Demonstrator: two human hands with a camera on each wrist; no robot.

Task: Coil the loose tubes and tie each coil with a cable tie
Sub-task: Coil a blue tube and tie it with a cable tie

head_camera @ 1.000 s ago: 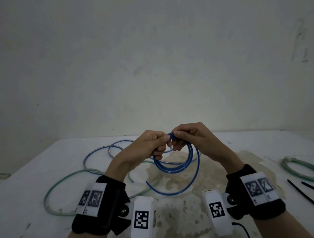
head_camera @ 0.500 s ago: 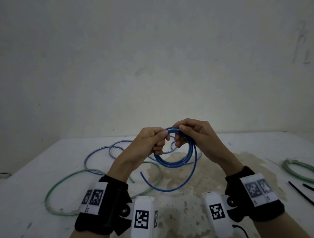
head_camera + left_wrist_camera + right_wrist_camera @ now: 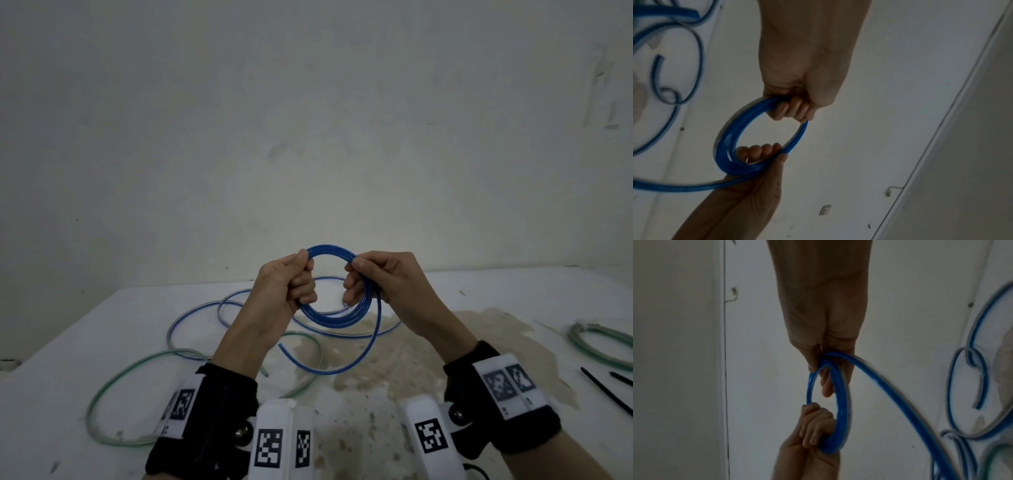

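Note:
A blue tube point(image 3: 337, 317) is wound into a small coil of several loops, held up above the white table point(image 3: 513, 294). My left hand point(image 3: 291, 284) grips the coil's left side with curled fingers point(image 3: 792, 108). My right hand point(image 3: 373, 277) pinches the coil's right side point(image 3: 826, 365). One loose end of the blue tube point(image 3: 342, 368) hangs below the coil in a wide arc. In the left wrist view the coil point(image 3: 729, 139) spans both hands.
Loose tubes lie on the table: a pale blue one point(image 3: 191, 315) behind the hands and a green one point(image 3: 113, 387) at the left. A coiled green tube point(image 3: 596, 346) and black cable ties point(image 3: 603, 387) lie at the right. A brownish stain point(image 3: 428, 349) covers the table's middle.
Both hands have risen and moved apart, opening the blue coil into a rounder ring. The loose tail has shortened and its end has lifted to the left.

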